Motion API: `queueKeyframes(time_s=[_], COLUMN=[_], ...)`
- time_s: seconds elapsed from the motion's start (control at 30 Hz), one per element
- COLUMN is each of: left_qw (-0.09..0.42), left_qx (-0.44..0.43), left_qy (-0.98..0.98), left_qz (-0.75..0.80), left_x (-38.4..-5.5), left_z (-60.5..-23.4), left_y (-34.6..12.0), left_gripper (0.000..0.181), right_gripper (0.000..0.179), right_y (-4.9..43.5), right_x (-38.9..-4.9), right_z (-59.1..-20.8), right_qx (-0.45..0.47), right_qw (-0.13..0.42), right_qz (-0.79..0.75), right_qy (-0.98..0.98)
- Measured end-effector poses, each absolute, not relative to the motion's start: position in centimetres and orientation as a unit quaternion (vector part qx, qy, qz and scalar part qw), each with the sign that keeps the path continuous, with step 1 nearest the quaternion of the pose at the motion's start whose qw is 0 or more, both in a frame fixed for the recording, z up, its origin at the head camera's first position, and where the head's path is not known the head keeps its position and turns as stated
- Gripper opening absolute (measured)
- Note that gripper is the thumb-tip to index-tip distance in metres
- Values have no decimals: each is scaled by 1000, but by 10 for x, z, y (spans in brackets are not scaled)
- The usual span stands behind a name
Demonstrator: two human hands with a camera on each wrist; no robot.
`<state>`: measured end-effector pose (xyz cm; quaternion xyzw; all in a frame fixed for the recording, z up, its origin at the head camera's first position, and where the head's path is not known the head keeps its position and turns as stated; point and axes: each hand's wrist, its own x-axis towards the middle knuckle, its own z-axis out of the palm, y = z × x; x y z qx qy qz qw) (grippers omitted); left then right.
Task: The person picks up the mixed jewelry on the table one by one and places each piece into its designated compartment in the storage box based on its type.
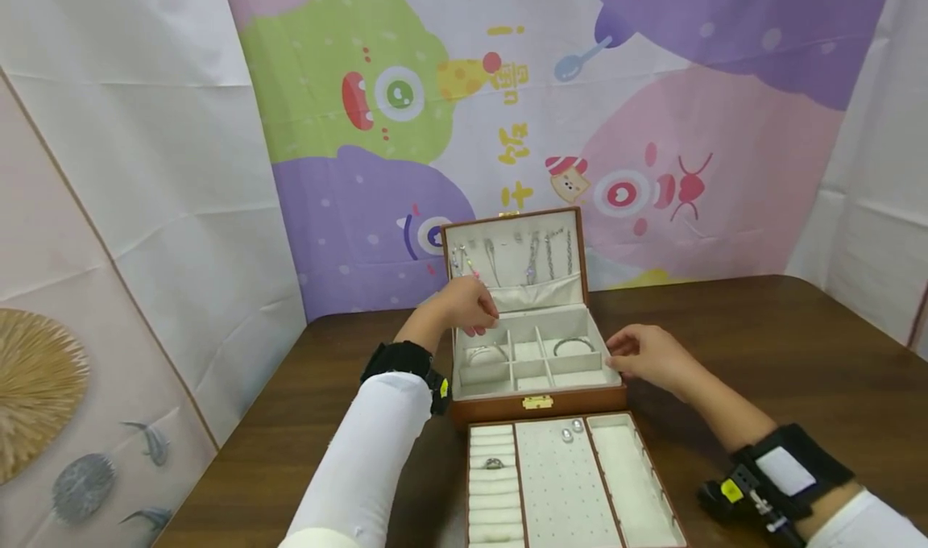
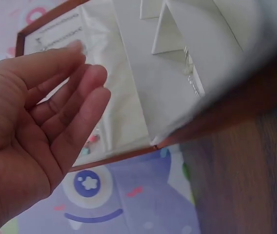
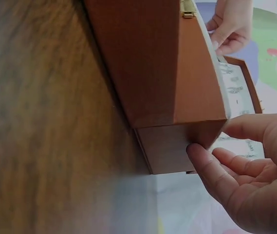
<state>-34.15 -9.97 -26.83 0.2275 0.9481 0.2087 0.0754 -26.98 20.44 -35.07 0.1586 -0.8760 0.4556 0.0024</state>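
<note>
A brown jewelry box [image 1: 538, 403] with a raised lid stands on the table, its pale inside divided into compartments. Over its left rear compartment hovers my left hand [image 1: 467, 305]; the left wrist view shows thumb and fingers loosely bent, with nothing visible between them. My right hand [image 1: 648, 356] holds the box's right edge. In the right wrist view the thumb lies at the rim, while fingertips [image 3: 196, 152] touch the outer side wall. One bracelet [image 1: 573, 345] lies in a right compartment, another bracelet [image 1: 487, 353] in a left one. Necklaces [image 1: 532, 258] hang inside the lid.
In front of the box lies a tray [image 1: 565, 491] with ring rolls, a dotted earring panel and a long slot. A ring [image 1: 494, 463] sits in the rolls; earrings [image 1: 568, 434] are on the panel. Behind the table [image 1: 761, 346] hangs a cartoon cloth [image 1: 652, 129].
</note>
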Motion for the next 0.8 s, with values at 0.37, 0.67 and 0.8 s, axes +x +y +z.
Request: queueKeyframes(time_s=[0.37, 0.67, 0.8], left_qw=[20, 22, 48], left_qx=[278, 291, 259], left_qy=[935, 913, 921], left_qz=[219, 286, 286], left_x=[-305, -266, -248], left_z=[-269, -275, -283], left_y=[-121, -141, -154], left_gripper=[18, 11, 16], right_gripper=[33, 28, 18], right_y=[209, 219, 227], right_x=[-258, -241, -235], right_z=[-336, -329, -332], right_qx=[179, 212, 228], right_qw=[6, 13, -2], right_qz=[469, 432, 407], right_qy=[-865, -877, -885])
